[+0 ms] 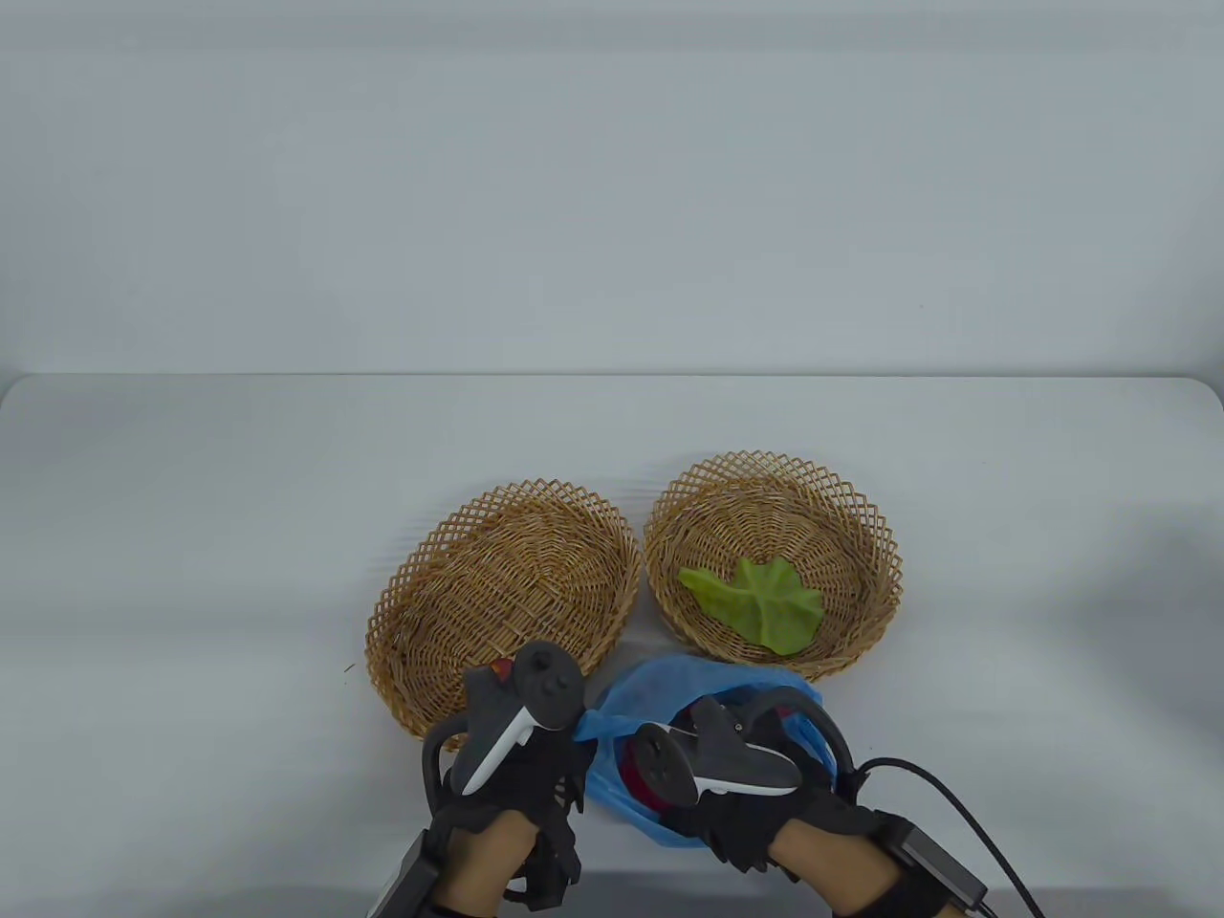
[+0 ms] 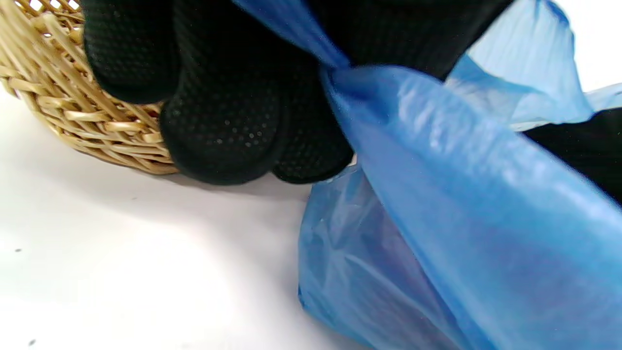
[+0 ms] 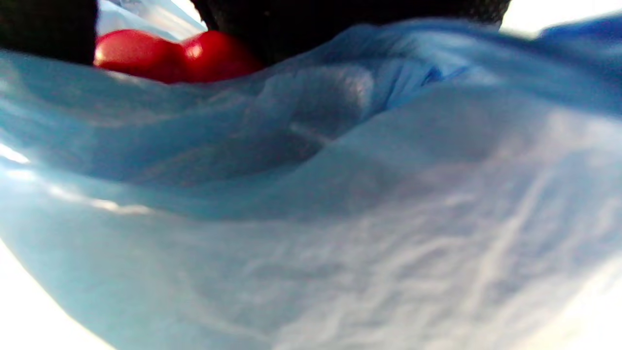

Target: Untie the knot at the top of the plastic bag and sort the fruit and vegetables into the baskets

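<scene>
A blue plastic bag [image 1: 688, 684] lies open at the table's near edge, just in front of both wicker baskets. My left hand [image 1: 564, 765] pinches a strip of the bag [image 2: 461, 218] at its left side, its fingers [image 2: 223, 121] curled beside the left basket [image 2: 73, 112]. My right hand [image 1: 736, 822] reaches into the bag's mouth. In the right wrist view, glossy red fruit [image 3: 165, 56] sits between dark glove parts, behind the bag wall [image 3: 340, 218]. The left basket [image 1: 430, 612] looks bare. The right basket [image 1: 861, 535] holds a green leaf [image 1: 765, 602].
A small red-orange patch [image 1: 497, 672] shows at the left basket's near rim, behind my left tracker; I cannot tell what it is. A black cable [image 1: 966, 813] runs off from my right wrist. White tabletop stretches to both sides and behind the baskets.
</scene>
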A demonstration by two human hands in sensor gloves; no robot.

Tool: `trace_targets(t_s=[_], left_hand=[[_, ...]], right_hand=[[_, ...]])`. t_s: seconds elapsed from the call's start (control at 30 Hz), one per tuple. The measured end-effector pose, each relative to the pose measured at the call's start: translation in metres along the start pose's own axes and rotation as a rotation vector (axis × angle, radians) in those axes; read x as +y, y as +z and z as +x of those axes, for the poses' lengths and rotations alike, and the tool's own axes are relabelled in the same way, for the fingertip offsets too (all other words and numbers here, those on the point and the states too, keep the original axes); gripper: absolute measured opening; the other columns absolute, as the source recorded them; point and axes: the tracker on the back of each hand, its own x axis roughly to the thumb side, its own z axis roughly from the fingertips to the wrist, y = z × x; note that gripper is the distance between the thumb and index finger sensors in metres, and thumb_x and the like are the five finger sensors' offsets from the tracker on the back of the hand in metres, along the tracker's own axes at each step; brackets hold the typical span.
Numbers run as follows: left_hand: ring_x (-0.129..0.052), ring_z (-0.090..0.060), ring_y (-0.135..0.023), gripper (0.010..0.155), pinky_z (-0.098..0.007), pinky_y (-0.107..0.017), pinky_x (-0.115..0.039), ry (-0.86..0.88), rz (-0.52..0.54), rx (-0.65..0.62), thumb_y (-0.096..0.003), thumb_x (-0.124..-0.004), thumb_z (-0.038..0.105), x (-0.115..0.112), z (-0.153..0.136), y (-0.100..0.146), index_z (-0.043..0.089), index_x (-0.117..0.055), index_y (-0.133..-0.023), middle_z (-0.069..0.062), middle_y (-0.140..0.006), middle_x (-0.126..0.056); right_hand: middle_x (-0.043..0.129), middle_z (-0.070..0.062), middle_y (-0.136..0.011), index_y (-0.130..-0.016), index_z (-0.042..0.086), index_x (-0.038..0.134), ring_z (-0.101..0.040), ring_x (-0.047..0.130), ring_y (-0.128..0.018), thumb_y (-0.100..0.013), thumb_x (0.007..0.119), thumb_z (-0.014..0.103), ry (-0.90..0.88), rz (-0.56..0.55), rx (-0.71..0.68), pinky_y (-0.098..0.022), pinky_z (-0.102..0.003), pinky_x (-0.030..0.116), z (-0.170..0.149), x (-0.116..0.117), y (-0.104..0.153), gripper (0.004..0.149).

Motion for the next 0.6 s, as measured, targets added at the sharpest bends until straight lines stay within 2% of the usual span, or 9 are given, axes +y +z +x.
trace_targets(t_s=[0.17,0.3,0.37,0.4,0.43,0.5,0.6], left_hand=[[-0.105,-0.024,-0.046,0.043,-0.049,-0.056,-0.079,-0.005,0.004,0.007,-0.0454,-0.085,0.038,0.0002,-0.0003,0.0,0.022,-0.086,-0.085,0.002,-0.06,-0.104],[-0.105,-0.024,-0.046,0.043,-0.049,-0.056,-0.079,-0.008,-0.001,0.011,-0.0452,-0.086,0.038,0.0004,-0.0003,0.0004,0.022,-0.086,-0.085,0.001,-0.06,-0.104],[-0.105,-0.024,-0.046,0.043,-0.049,-0.056,-0.079,-0.008,0.001,0.01,-0.0451,-0.086,0.038,0.0004,-0.0003,0.0004,0.022,-0.086,-0.085,0.001,-0.06,-0.104],[-0.105,-0.024,-0.046,0.043,-0.049,-0.056,-0.079,-0.009,0.002,0.011,-0.0451,-0.086,0.038,0.0004,-0.0003,0.0004,0.022,-0.086,-0.085,0.001,-0.06,-0.104],[-0.105,-0.024,-0.046,0.043,-0.049,-0.056,-0.079,-0.011,0.0,0.011,-0.0451,-0.086,0.038,0.0002,-0.0003,0.0002,0.022,-0.086,-0.085,0.001,-0.06,-0.104],[-0.105,-0.024,-0.046,0.043,-0.049,-0.056,-0.079,-0.011,-0.002,0.009,-0.045,-0.086,0.038,0.0004,0.0001,0.0005,0.022,-0.086,-0.085,0.001,-0.06,-0.104],[-0.105,-0.024,-0.046,0.043,-0.049,-0.056,-0.079,-0.015,-0.006,0.008,-0.045,-0.086,0.037,-0.0004,0.0004,-0.0001,0.022,-0.086,-0.085,0.001,-0.06,-0.105]], right_hand=[[0.078,-0.016,-0.101,-0.108,0.019,0.05,-0.035,0.085,-0.082,-0.035,0.073,0.062,-0.096,0.035,-0.005,-0.069,-0.062,0.057,-0.0064,0.001,-0.0025,0.088],[0.079,-0.018,-0.101,-0.107,0.018,0.051,-0.036,0.086,-0.081,-0.04,0.07,0.056,-0.141,0.043,0.002,-0.068,-0.061,0.058,-0.0065,0.0014,-0.0029,0.08],[0.083,-0.016,-0.097,-0.104,0.017,0.056,-0.035,0.089,-0.078,-0.044,0.066,0.052,-0.161,0.03,0.012,-0.067,-0.061,0.061,-0.007,0.001,-0.003,0.071],[0.088,-0.014,-0.093,-0.101,0.017,0.064,-0.033,0.092,-0.075,-0.045,0.068,0.048,-0.173,0.0,0.03,-0.066,-0.06,0.064,-0.0078,0.0008,-0.0036,0.064],[0.09,-0.013,-0.091,-0.099,0.018,0.068,-0.033,0.093,-0.073,-0.044,0.072,0.049,-0.176,0.0,0.026,-0.065,-0.059,0.064,-0.0085,0.002,-0.0049,0.063],[0.087,-0.014,-0.094,-0.1,0.018,0.066,-0.033,0.092,-0.075,-0.041,0.075,0.059,-0.192,0.04,0.007,-0.066,-0.059,0.063,-0.0096,0.0034,-0.0054,0.073],[0.084,-0.016,-0.097,-0.104,0.016,0.06,-0.035,0.089,-0.078,-0.038,0.077,0.065,-0.212,0.093,-0.022,-0.067,-0.061,0.061,-0.0038,0.0068,-0.0063,0.083]])
